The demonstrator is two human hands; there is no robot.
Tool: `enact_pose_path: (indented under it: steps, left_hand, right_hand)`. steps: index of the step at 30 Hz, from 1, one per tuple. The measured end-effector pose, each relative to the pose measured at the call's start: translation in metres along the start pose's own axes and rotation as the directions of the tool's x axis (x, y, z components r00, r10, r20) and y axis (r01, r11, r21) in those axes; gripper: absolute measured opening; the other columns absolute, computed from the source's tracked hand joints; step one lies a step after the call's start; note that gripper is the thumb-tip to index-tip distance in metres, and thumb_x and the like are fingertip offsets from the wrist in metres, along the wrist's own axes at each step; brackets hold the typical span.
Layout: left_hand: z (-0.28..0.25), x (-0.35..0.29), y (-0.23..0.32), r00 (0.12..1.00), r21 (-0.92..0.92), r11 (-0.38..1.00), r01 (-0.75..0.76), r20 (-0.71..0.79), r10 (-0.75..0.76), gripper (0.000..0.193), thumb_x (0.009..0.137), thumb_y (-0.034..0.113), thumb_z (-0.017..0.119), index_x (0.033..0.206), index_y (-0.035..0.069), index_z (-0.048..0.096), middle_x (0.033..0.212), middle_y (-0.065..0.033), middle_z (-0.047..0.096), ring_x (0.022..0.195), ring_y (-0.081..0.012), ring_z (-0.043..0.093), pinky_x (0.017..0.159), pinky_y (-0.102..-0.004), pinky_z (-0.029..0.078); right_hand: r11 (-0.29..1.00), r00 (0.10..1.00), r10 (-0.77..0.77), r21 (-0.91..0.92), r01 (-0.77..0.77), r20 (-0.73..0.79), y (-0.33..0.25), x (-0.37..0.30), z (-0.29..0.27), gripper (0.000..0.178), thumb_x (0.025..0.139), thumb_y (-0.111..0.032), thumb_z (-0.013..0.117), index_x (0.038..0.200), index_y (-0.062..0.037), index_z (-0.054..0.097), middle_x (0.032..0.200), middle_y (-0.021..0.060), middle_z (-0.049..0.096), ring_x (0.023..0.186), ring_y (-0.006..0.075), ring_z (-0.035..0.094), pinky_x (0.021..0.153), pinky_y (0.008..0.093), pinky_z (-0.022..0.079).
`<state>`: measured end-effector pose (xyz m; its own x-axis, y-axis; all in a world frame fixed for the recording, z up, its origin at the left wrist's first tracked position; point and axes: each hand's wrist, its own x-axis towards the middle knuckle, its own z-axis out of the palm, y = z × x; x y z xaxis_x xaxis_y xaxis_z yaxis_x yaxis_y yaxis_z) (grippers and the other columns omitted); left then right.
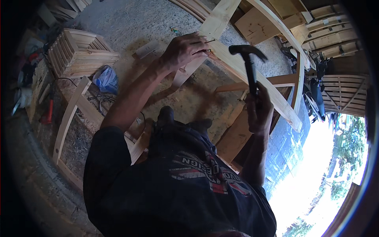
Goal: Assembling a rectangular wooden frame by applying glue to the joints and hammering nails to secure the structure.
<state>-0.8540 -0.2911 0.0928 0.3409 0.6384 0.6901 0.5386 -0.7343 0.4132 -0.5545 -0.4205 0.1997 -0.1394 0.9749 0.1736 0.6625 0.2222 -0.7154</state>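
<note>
My right hand [259,108] is wrapped round the handle of a black claw hammer [248,53], which is raised with its head up, over the pale wooden frame. At the frame's corner my left hand [185,51] pinches a thin nail [211,41], whose shaft sticks out past the fingertips. The frame is made of planks: a long board [256,81] runs down to the right from that corner, and another board [218,17] rises away from it. A curved rail [282,29] arches along the far right side. The nail's tip is too small to make out.
A stack of slatted wooden pieces [85,53] stands at the left, with a blue plastic bag [106,79] beside it. Nearer lie a curved wooden frame [67,118], cords and a red-handled tool [48,112]. Wooden boxes [256,25] are behind the frame; bright daylight enters at right.
</note>
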Motion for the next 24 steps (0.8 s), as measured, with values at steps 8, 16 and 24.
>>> enact_pose_path:
  steps: [8, 16, 24]
  left_hand:
    - [-0.006, 0.000, -0.017, 0.984, -0.138, 0.981, 0.134, -0.099, -0.149, 0.091, 0.071, 0.040, 0.085, 0.145, 0.008, 0.043, 0.142, -0.0154, 0.051, 0.131, -0.0305, 0.050, 0.109, -0.0413, 0.045]
    - [0.012, -0.005, -0.023, 0.965, -0.338, 0.909, 0.243, -0.012, -0.262, 0.092, 0.073, 0.041, 0.085, 0.147, 0.007, 0.041, 0.145, -0.0158, 0.047, 0.134, -0.0273, 0.047, 0.112, -0.0386, 0.042]
    - [0.017, -0.006, -0.021, 0.964, -0.409, 0.889, 0.205, -0.073, -0.256, 0.087, 0.071, 0.036, 0.087, 0.143, 0.007, 0.047, 0.143, -0.0124, 0.051, 0.133, -0.0248, 0.049, 0.110, -0.0368, 0.044]
  right_hand:
    - [0.930, 0.928, -0.265, -0.186, 0.318, 0.263, -0.001, 0.011, 0.012, 0.044, 0.077, -0.004, 0.078, 0.120, -0.0117, 0.071, 0.078, 0.0063, 0.061, 0.069, 0.0187, 0.061, 0.062, 0.0324, 0.047]
    - [0.890, 0.938, -0.270, -0.316, 0.328, 0.216, 0.014, 0.031, 0.014, 0.038, 0.075, -0.008, 0.080, 0.112, -0.0117, 0.073, 0.085, 0.0058, 0.067, 0.072, 0.0225, 0.065, 0.066, 0.0362, 0.049]
    - [0.924, 0.937, -0.247, -0.231, 0.305, 0.248, 0.020, 0.034, 0.007, 0.030, 0.080, -0.011, 0.076, 0.109, -0.0109, 0.073, 0.081, 0.0058, 0.064, 0.070, 0.0218, 0.065, 0.064, 0.0373, 0.051]
